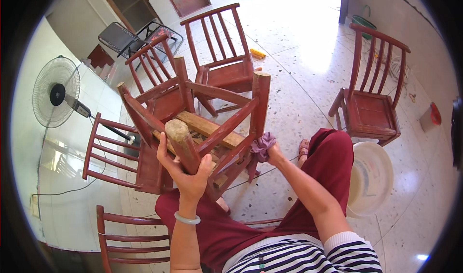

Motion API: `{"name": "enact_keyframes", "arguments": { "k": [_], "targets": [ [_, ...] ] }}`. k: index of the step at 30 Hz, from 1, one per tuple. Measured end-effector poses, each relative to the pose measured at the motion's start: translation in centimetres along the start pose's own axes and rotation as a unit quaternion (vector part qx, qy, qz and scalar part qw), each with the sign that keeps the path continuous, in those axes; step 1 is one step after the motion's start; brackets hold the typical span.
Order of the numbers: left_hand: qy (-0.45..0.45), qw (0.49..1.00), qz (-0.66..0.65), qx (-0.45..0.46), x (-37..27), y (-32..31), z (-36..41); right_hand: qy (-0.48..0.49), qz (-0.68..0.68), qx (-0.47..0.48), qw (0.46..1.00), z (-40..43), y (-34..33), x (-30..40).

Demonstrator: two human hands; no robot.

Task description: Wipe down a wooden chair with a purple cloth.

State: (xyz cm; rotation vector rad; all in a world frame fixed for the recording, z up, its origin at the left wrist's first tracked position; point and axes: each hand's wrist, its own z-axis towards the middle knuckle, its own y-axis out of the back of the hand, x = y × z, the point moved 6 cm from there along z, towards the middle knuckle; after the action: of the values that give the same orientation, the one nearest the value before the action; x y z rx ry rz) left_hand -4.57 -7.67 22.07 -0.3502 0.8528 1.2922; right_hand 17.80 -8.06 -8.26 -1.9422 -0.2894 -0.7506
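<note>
A red-painted wooden chair is tipped over in front of me, its legs pointing up towards the camera and bare wood slats showing on the underside. My left hand grips the near leg of it, thumb on one side and fingers on the other. My right hand holds a bunched purple cloth against the lower part of the right-hand leg. Part of that hand is hidden by the cloth.
Upright red chairs stand behind, at the right and at the left. A pale plastic tub is beside my right knee. A standing fan, a folding chair and a small bin are farther off.
</note>
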Motion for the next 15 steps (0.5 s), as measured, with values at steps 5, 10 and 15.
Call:
{"name": "enact_keyframes", "arguments": {
  "k": [5,10,15],
  "targets": [
    [-0.01,1.0,0.006,0.001,-0.2,-1.2,0.7,0.172,-0.028,-0.023,0.984,1.9,-1.8,10.2],
    [-0.002,1.0,0.003,0.002,0.2,-1.1,1.2,0.255,0.023,0.015,0.966,0.3,-10.1,19.6],
    [-0.021,1.0,-0.001,-0.019,0.2,-1.3,1.4,0.485,-0.385,-0.093,0.779,-0.9,-7.9,14.9]
  ]
}}
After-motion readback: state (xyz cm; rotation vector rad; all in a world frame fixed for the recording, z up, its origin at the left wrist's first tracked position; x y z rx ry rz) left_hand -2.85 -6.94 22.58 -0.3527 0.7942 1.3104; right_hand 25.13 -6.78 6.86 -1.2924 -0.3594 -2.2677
